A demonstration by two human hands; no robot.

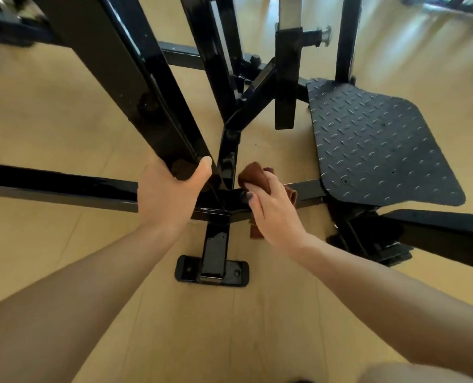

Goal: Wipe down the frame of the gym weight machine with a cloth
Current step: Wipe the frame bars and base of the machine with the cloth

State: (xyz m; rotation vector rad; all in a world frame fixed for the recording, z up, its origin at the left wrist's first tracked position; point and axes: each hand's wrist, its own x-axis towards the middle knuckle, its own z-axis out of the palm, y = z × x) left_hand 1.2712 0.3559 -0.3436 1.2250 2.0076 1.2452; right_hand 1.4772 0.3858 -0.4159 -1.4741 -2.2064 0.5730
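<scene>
Left hand: the left hand (pixel 171 192) gripped the lower end of a slanted black beam (pixel 135 87) of the frame, thumb hooked over its right edge, fingers hidden behind the beam.
Right hand: the right hand (pixel 274 208) held a bunched brown cloth (pixel 254 176), fingers curled over it, thumb pointing toward the central joint.
Cloth: it was pressed against the frame (pixel 58 183) just right of where the upright post met the low horizontal bar; one end hung down below the hand, past the near edge of that bar.
Frame: glossy black steel tubes spread out from the joint, with a short leg running toward the camera and ending in a flat foot plate (pixel 211 270) on the floor.
Footplate: a dark diamond-tread platform (pixel 379 145) sat at the right of the joint, apart from both hands.
Floor: pale wood-look flooring (pixel 50 120) lay under the machine.
</scene>
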